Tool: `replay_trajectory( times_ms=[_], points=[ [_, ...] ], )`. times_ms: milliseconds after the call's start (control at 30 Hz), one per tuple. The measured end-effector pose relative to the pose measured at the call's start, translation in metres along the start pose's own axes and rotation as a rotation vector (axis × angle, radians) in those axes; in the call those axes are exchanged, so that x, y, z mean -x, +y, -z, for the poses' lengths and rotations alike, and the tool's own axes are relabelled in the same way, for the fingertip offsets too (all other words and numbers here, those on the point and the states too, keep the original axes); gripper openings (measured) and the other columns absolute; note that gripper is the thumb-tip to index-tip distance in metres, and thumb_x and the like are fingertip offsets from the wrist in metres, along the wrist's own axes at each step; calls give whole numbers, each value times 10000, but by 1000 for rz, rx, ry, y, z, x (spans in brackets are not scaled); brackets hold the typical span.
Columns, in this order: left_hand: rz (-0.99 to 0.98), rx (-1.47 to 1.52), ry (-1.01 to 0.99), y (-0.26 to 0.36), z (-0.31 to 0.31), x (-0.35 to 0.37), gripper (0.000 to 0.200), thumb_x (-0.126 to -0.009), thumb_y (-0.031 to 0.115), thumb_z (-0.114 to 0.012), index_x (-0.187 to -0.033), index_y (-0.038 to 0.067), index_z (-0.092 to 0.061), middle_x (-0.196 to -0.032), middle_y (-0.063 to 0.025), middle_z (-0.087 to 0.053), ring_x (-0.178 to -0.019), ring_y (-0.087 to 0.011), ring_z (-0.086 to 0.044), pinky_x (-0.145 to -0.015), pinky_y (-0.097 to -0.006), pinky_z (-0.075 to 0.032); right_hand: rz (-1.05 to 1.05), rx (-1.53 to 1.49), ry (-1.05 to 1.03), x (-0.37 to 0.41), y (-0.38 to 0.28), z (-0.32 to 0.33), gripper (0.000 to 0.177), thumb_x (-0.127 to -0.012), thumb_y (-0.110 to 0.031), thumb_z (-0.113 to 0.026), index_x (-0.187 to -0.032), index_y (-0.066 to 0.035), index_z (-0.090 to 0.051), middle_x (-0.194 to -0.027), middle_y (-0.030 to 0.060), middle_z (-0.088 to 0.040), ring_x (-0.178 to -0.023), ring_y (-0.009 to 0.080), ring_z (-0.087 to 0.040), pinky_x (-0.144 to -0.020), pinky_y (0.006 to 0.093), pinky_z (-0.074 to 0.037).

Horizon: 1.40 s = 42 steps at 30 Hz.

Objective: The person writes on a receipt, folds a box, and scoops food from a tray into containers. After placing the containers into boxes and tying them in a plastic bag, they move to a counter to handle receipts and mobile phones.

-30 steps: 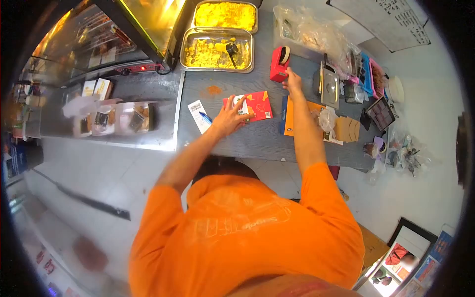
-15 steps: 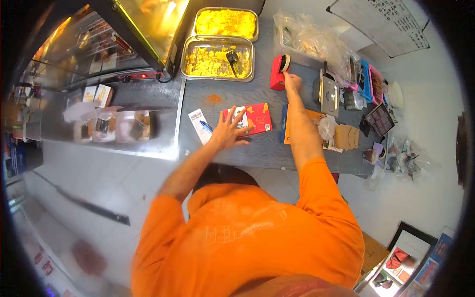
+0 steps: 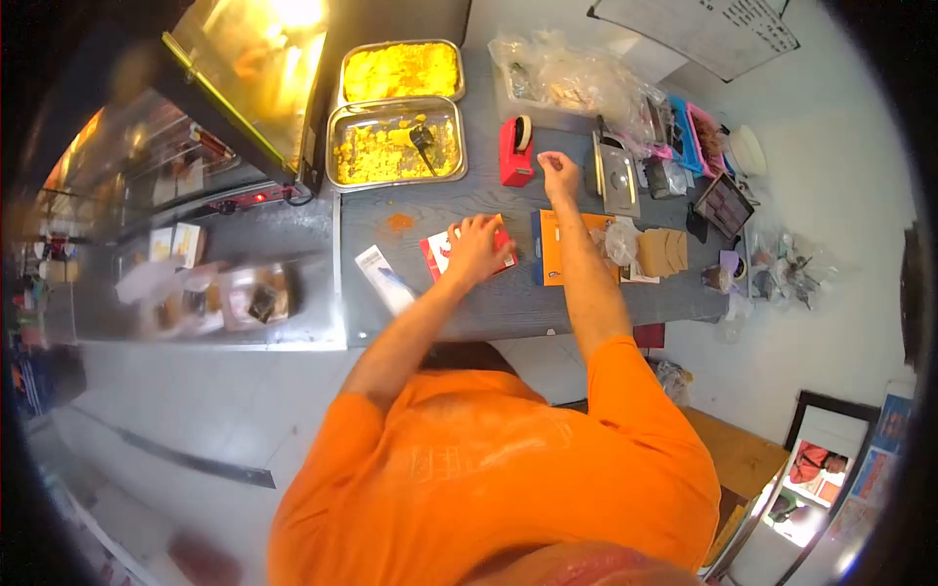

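Observation:
A flat red and white box (image 3: 435,256) lies on the dark wood-grain counter, partly covered by my left hand (image 3: 476,252). The fingers of that hand are bent over the box and hold it. To the upper right, my right hand (image 3: 560,179) is in the air beside a red tape dispenser (image 3: 516,161), apart from it. Its fingertips are pinched together; whatever is between them, if anything, is too small to make out. A white printed slip (image 3: 383,277) rests left of the box, with a blurred blue mark or pen on it.
Two metal trays of yellow food, the nearer (image 3: 352,174) with a black scoop (image 3: 422,146), stand at the back. An orange box (image 3: 552,244), a metal container (image 3: 618,181) and a bag-filled bin (image 3: 508,103) are on the right. Left is a lit glass cabinet (image 3: 244,88) and opened food boxes (image 3: 234,303).
My right hand has come off the tape dispenser and moved slightly away from it, fingers pinched. My left hand's spread fingers have curled over the red and white box. The view has shifted.

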<state>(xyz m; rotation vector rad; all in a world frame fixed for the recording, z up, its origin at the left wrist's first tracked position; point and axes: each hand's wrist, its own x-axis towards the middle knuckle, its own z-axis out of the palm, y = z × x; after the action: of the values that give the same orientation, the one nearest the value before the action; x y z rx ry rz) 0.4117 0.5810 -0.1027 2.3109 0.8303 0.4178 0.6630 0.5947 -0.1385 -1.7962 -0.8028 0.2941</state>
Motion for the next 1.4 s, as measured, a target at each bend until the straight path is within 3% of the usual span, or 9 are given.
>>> replay_trajectory(
  times_ms=[133, 333, 500, 733, 867, 1033, 1167, 1267, 1400],
  points=[
    [102, 221, 109, -7, -4, -63, 211, -787, 268, -654, -911, 98, -665, -993, -111, -621, -977, -293, -559, -873, -473, -412, -46, 5, 10, 14, 6, 19, 166, -808, -151, -685, -910, -21, -664, -818, 43, -656, -745, 118, -596, -690, 253, -466],
    [185, 117, 56, -35, -29, -160, 172, -744, 215, -702, -869, 98, -703, -890, -138, -635, -856, -336, -611, -762, -409, -495, -49, -161, -96, 46, 14, 27, 144, -848, -110, -646, -955, -16, -628, -801, 14, -624, -715, 79, -561, -665, 226, -458],
    [167, 86, -25, -35, -44, -191, 219, -715, 219, -727, -898, 100, -705, -918, -143, -638, -849, -333, -622, -739, -420, -505, -130, -133, -140, 77, 17, 34, 137, -857, -115, -642, -948, -15, -623, -838, 15, -626, -745, 78, -565, -679, 223, -458],
    [130, 133, 128, -29, -57, -196, 116, -728, 163, -701, -818, 90, -711, -745, -115, -619, -723, -291, -619, -636, -390, -483, -175, -134, -202, 72, 27, 36, 110, -855, -83, -631, -939, -13, -620, -843, 23, -623, -773, 79, -574, -705, 224, -461],
    [168, 337, 204, -21, -48, -183, 77, -751, 145, -678, -810, 103, -704, -701, -72, -582, -646, -261, -564, -616, -379, -427, -452, -387, -212, 47, 26, 33, 153, -888, -129, -574, -943, 6, -618, -861, 72, -639, -803, 140, -622, -701, 247, -478],
    [-193, -37, 205, 1, -13, -165, 108, -731, 147, -674, -832, 119, -695, -764, -32, -588, -739, -219, -554, -679, -374, -402, -995, -803, -370, 24, 13, 27, 293, -947, -244, -460, -965, 3, -617, -896, 96, -646, -849, 191, -641, -711, 287, -481],
    [-355, -144, 177, 8, -14, -128, 168, -709, 167, -673, -874, 139, -688, -824, 3, -590, -830, -198, -538, -742, -373, -370, -926, -594, -313, 18, -16, 22, 273, -936, -260, -509, -975, -16, -624, -912, 85, -643, -842, 178, -631, -709, 301, -477],
    [-357, -165, 137, 5, -23, -109, 172, -718, 179, -669, -884, 137, -685, -815, 8, -586, -847, -195, -540, -755, -380, -369, -930, -675, -422, 25, -16, 16, 240, -920, -240, -558, -993, -20, -622, -924, 80, -638, -832, 176, -624, -704, 305, -477],
    [-239, -151, 164, 10, -26, -97, 179, -720, 192, -683, -887, 128, -670, -866, -9, -591, -874, -211, -539, -782, -383, -365, -923, -885, -304, 43, 1, 6, 203, -902, -192, -593, -1003, -17, -618, -933, 67, -634, -866, 177, -625, -729, 317, -486]
  ],
)
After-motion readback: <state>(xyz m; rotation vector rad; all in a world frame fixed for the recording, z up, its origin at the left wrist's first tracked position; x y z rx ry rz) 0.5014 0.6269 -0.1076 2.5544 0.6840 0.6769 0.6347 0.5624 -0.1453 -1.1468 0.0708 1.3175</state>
